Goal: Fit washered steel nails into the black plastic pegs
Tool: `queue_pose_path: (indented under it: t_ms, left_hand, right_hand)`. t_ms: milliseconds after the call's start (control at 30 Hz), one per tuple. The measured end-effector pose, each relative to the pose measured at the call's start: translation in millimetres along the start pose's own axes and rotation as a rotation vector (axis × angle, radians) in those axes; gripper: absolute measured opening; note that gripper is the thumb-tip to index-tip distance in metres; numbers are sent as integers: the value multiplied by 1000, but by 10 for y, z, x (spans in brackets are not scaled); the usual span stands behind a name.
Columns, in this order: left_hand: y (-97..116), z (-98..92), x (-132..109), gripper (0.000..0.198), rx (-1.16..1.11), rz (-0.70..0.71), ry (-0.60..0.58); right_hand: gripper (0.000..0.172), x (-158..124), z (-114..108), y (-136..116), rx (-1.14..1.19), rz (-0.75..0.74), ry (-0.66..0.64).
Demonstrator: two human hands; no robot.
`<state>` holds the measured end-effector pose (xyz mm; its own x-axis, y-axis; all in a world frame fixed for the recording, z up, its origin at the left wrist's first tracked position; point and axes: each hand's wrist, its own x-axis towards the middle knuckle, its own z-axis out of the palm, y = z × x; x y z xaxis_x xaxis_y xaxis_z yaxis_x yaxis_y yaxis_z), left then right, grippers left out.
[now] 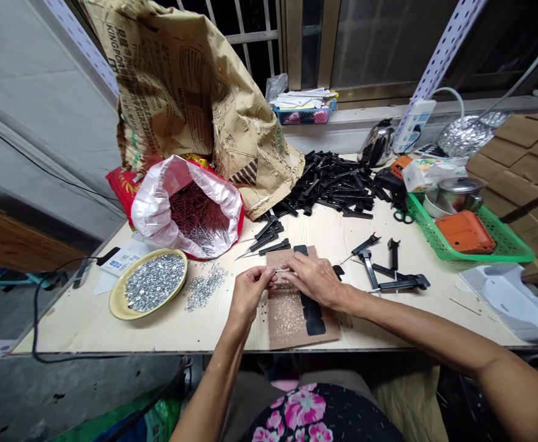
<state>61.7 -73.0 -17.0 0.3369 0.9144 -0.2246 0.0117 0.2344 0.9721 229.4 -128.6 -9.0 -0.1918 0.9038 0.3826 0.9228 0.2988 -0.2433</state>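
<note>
Above a brown board, a thin metal rod spans the small gap between my two hands. The fingertips of my left hand pinch its left end. My right hand is closed on the other end, back of the hand up; whatever else its fingers cover is hidden. Black pads lie along the board's right side, and pale crumbs are scattered over it. To the left are loose small metal washers and a yellow bowl of them. Black plastic parts with metal rods lie to the right.
A red-and-white sack of long screws or nails lies open at the left, before a large paper sack. Black plastic parts are heaped at the back. A green basket and cardboard boxes stand right.
</note>
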Motion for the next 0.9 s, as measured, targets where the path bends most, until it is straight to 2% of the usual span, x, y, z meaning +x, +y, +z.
queue_pose_path:
  t_ms: [167, 300, 467, 533, 633, 700, 800, 900]
  left_hand:
    - [6, 10, 19, 33, 24, -16, -18]
    - [-3, 17, 27, 35, 56, -28, -58]
    - [-40, 21, 1, 44, 149, -16, -91]
    - [-73, 22, -8, 49, 271, 67, -53]
    - [-181, 44, -25, 43, 609, 309, 21]
    - [-304, 80, -37, 42, 823, 456, 38]
    - [-536, 148, -39, 48, 1043, 565, 21]
    - [-737, 192, -14, 51, 1164, 598, 12]
  right_hand:
    - [31, -17, 5, 6, 10, 20, -47]
    - [24, -17, -23, 37, 258, 58, -76]
    - [18, -44, -21, 326, 425, 36, -85]
    - [17, -51, -2, 501, 411, 86, -57]
    - [18, -16, 47, 757, 275, 134, -53]
    - [20, 26, 90, 891, 171, 113, -84]
    - [24, 6, 153, 986, 42, 41, -108]
    - [26, -185, 182, 941, 4, -165, -131]
